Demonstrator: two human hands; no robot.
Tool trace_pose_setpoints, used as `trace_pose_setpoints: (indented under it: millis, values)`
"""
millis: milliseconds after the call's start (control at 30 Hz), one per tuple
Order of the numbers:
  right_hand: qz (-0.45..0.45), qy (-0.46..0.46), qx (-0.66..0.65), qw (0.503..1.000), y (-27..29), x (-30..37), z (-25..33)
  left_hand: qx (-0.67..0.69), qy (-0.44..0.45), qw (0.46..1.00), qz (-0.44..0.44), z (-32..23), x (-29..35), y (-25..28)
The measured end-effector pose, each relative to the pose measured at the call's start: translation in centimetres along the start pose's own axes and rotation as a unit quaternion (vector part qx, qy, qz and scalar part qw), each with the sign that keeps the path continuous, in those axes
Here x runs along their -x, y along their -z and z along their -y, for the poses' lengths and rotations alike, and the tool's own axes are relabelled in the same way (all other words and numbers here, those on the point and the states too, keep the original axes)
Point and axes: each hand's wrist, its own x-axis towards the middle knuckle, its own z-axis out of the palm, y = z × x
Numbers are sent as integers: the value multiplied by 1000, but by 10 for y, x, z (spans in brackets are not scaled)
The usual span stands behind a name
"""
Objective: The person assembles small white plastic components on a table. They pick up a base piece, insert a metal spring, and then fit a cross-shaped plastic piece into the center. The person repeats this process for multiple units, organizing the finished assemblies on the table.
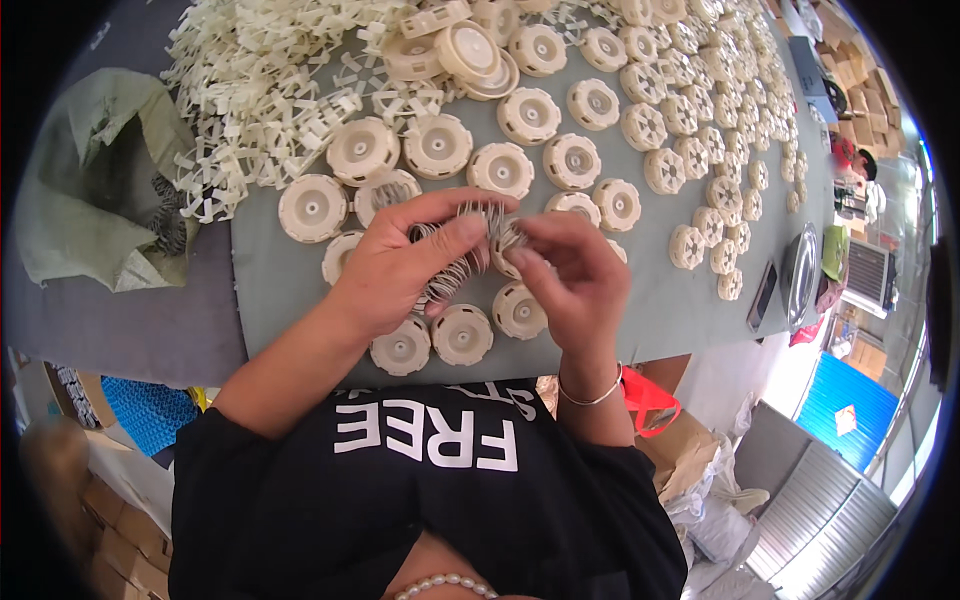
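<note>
Over the front of the table, my left hand (382,268) is closed around a bunch of thin grey metal coil springs (448,278). The fingers of my right hand (582,282) are bent in a pinch at the right end of the bunch, on a coil spring (508,236). Round cream plastic housings (461,336) lie beneath and around both hands, open side up with a small hub in the middle. One housing (388,192) just beyond my left hand has a greyish coil inside it. My hands partly cover several of the others.
A heap of small white plastic clips (270,90) fills the far left. Many housings with spoked faces (690,160) stand in rows on the right. An open sack (75,190) with more springs lies at the left. A phone (763,296) and a metal dish (801,275) sit by the right edge.
</note>
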Motion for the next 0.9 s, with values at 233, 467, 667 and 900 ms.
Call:
trace_pose_setpoints:
  millis: [233,467,667,900]
  values:
    - [-11,71,102,992,13,-22,10,143,48,988,-21,-10,-1,7]
    - [7,107,342,934,37,-105,-4,109,67,992,9,-8,-3,8]
    - [92,125,458,875,34,-136,-11,126,78,989,-14,-11,-1,8]
    - [34,124,467,875,59,-179,3,143,84,986,6,-8,-1,11]
